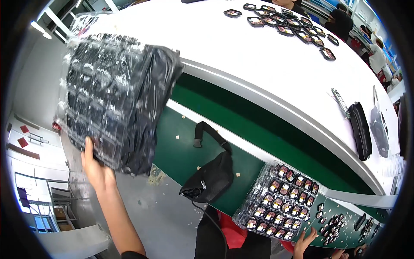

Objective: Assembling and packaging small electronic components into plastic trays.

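My left hand (98, 170) grips the lower edge of a thick stack of plastic trays (105, 99), with the thumb on the near face and the fingers hidden beneath. Clear pockets show on the stack's face, and black layers along its right side. It is held up tilted at the left, in front of the white table's end. At the lower right, my right hand (304, 242) has its fingers apart, beside the near corner of another tray stack (254, 194). Rows of small black cases (284, 190) with coloured labels fill that stack's top tray. Whether the fingertips touch it I cannot tell.
A black waist bag (211, 179) lies on the green bench (172, 146). More small cases (334, 228) are spread along the bench at right, near other people's hands. The white table (258, 69) carries scattered cases, a black pouch (360, 129) and a clear bag (379, 125).
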### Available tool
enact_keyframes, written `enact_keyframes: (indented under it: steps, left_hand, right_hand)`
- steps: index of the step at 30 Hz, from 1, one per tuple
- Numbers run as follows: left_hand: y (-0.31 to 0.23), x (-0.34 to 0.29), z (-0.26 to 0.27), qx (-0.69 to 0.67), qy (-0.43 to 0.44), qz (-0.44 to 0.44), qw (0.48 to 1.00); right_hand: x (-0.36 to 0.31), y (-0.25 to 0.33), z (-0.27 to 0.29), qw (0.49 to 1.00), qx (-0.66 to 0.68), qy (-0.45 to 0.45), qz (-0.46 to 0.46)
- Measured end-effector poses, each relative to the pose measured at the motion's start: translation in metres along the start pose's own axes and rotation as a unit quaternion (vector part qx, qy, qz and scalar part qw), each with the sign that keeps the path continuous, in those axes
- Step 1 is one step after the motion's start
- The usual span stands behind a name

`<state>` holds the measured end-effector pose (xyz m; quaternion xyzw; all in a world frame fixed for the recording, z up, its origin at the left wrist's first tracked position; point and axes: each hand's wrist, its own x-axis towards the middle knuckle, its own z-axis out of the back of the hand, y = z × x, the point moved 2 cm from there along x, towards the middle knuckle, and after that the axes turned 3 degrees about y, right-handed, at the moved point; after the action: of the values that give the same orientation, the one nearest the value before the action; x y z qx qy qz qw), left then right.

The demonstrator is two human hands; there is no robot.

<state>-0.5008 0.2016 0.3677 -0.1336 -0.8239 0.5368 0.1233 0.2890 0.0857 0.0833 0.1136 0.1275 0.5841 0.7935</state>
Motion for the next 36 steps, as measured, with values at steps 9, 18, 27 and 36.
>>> enact_keyframes:
  steps: [9,18,27,36]
  left_hand:
    - [0.039,0.132,-0.132,-0.053,0.083,0.08,0.992]
    - [0.101,-0.113,-0.119,0.061,0.253,0.093,0.961]
    - [0.288,-0.267,-0.076,0.361,0.363,0.554,0.656]
    - [0.316,-0.318,-0.09,0.352,0.411,0.612,0.578]
  right_hand:
    - [-0.018,0.021,0.01,0.999,0.034,0.006,-0.034]
    - [0.013,0.072,0.014,0.871,0.414,0.125,-0.235]
    - [0.072,0.076,-0.046,0.681,0.622,0.245,-0.299]
    - [0.086,0.103,-0.034,0.671,0.592,0.296,-0.333]
